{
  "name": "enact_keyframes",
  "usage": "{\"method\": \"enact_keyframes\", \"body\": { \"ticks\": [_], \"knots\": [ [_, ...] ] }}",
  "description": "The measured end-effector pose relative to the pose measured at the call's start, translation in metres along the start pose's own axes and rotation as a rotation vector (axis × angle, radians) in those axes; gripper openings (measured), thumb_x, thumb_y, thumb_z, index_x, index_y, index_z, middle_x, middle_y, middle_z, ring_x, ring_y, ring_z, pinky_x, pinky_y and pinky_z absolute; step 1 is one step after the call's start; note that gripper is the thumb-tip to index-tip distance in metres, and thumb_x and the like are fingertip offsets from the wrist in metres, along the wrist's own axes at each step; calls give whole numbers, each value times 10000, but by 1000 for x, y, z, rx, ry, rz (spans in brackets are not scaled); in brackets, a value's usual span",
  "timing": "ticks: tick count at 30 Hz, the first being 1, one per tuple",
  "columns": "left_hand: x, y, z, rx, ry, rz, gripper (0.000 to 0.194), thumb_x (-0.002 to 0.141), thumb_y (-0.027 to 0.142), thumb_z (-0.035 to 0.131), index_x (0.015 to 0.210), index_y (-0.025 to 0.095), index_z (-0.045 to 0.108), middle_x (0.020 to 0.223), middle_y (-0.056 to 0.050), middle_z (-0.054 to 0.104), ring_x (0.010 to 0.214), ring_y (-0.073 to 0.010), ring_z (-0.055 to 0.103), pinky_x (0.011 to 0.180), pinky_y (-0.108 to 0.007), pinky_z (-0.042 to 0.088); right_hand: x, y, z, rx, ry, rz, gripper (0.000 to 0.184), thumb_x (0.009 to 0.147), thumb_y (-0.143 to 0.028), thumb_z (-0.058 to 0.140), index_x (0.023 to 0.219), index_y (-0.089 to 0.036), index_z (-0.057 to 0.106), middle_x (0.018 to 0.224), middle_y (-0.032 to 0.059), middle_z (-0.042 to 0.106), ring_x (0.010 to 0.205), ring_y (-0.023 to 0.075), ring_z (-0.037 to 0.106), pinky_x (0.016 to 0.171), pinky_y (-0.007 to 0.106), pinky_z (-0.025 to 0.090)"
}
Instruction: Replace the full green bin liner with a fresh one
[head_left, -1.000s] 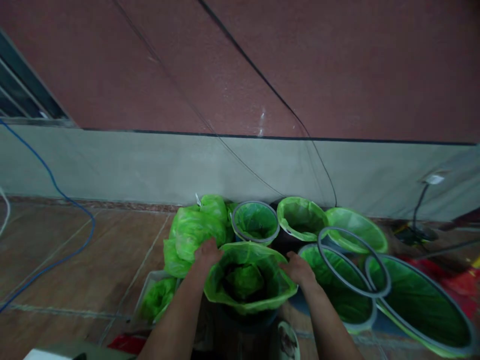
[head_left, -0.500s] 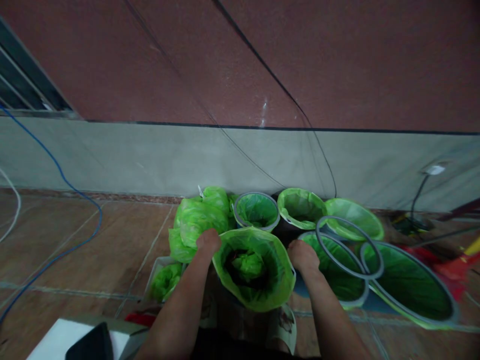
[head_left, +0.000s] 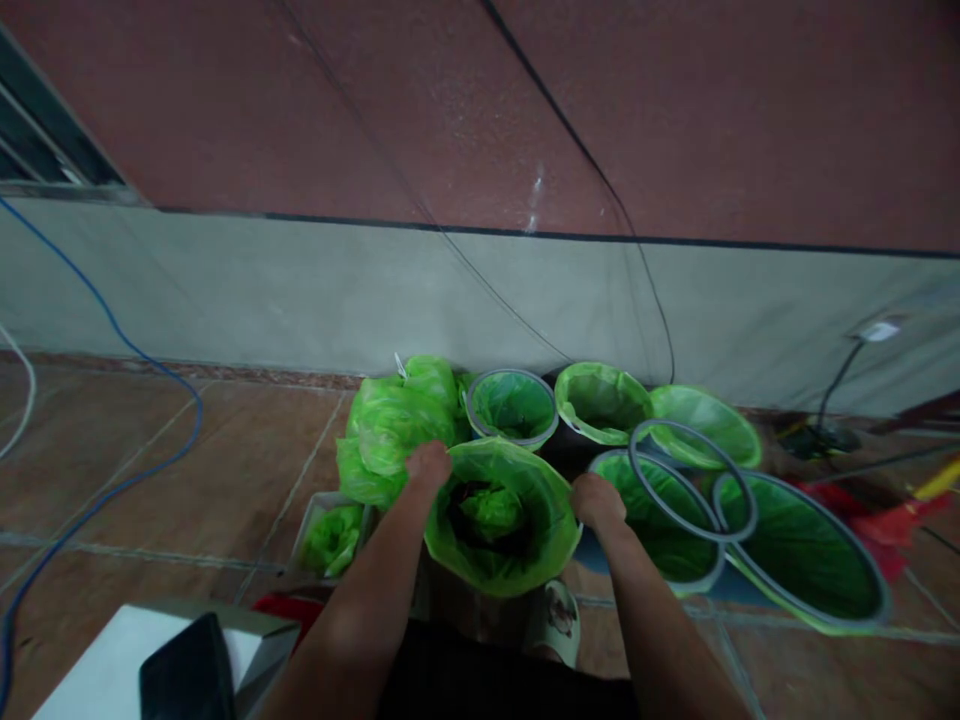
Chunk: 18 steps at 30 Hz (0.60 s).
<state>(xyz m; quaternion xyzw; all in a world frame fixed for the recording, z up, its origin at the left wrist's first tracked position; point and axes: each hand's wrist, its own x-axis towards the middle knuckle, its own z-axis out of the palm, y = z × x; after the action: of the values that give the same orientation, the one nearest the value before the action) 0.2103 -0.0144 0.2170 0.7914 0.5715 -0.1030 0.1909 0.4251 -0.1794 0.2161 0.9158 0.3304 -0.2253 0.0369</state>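
Note:
Between my hands stands a bin lined with a green plastic bag (head_left: 499,575), its edge folded outward. A crumpled green bundle (head_left: 491,512) lies deep inside, amid dark contents I cannot make out. My left hand (head_left: 429,465) is closed on the bag's edge at the left side of the rim. On the opposite side my right hand (head_left: 598,500) grips the same edge, its fingertips partly hidden. Left of the bin, close to my left forearm, sits a heap of full green bags (head_left: 397,425).
Several green-lined bins stand behind and right, including a grey-rimmed bin (head_left: 512,408). A loose grey ring (head_left: 637,470) rests across two of them. At left are a tray (head_left: 300,545) of green bags, a white box (head_left: 97,665) bearing a dark phone-like object (head_left: 187,670), and a blue cable (head_left: 112,325).
The view has shifted slightly, so the bins appear a little higher. Both hands remain at the bag's edge, and its opening looks slightly narrower.

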Motion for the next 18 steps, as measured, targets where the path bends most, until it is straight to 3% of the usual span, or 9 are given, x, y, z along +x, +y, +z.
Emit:
{"method": "enact_keyframes", "body": {
  "ticks": [18],
  "knots": [
    [4, 1, -7, -9, 14, -13, 310, 887, 307, 476, 1065, 194, 702, 1147, -111, 689, 1080, -247, 637, 891, -336, 510, -8, -10, -14, 16, -11, -6, 322, 815, -130, 476, 1004, -115, 736, 1060, 208, 695, 1065, 316, 642, 845, 374, 498]
  ]
}}
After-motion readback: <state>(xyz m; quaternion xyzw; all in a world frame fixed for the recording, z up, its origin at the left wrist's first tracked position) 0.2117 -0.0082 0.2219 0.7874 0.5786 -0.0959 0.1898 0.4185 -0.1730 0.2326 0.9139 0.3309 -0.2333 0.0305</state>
